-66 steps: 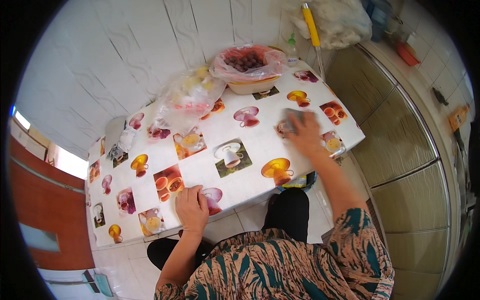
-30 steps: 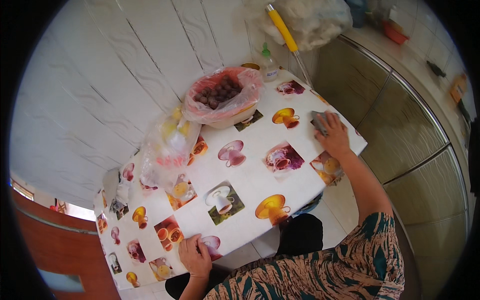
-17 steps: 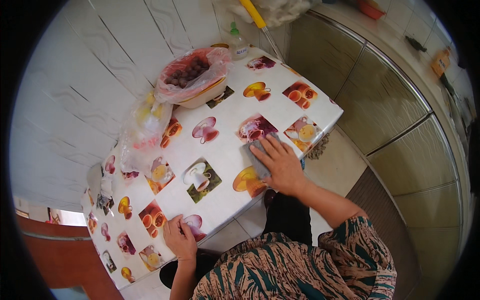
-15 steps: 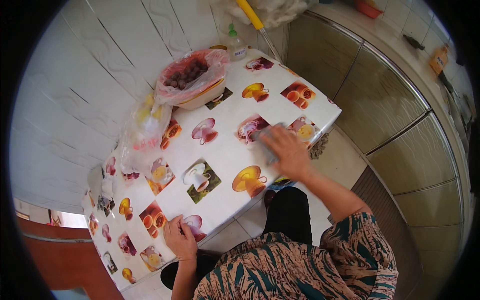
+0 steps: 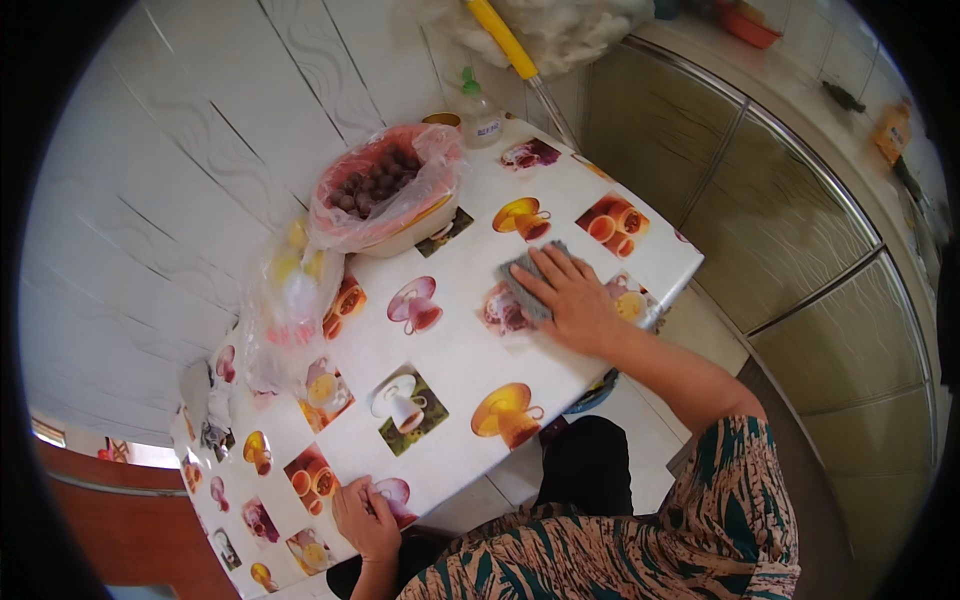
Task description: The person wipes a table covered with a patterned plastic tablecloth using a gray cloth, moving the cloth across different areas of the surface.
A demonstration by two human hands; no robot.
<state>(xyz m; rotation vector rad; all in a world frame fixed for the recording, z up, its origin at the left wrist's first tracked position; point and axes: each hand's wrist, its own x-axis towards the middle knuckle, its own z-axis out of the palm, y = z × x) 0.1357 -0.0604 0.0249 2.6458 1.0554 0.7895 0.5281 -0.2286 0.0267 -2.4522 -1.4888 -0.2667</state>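
Note:
My right hand (image 5: 578, 300) lies over a folded grey cloth (image 5: 528, 284), pressing it on the white tablecloth (image 5: 455, 345) printed with cups and saucers. The cloth's far and left edges show past my fingers; the rest is hidden under the palm. At the table's near edge, my left hand (image 5: 366, 520) rests on the tablecloth with its fingers loosely stretched and nothing in them. A pink cup print is beside it.
Against the wall stand a plastic-lined bowl (image 5: 385, 235) of grapes (image 5: 375, 182), a bag of fruit (image 5: 292, 300) and a green-topped bottle (image 5: 481, 115). A yellow-handled pole (image 5: 505, 40) leans behind the far corner. Cabinets (image 5: 800, 220) line the right side.
My right hand and the cloth have moved away from me over the table, toward the yellow cup print. My left hand stays at the near edge. The whole view has shifted slightly.

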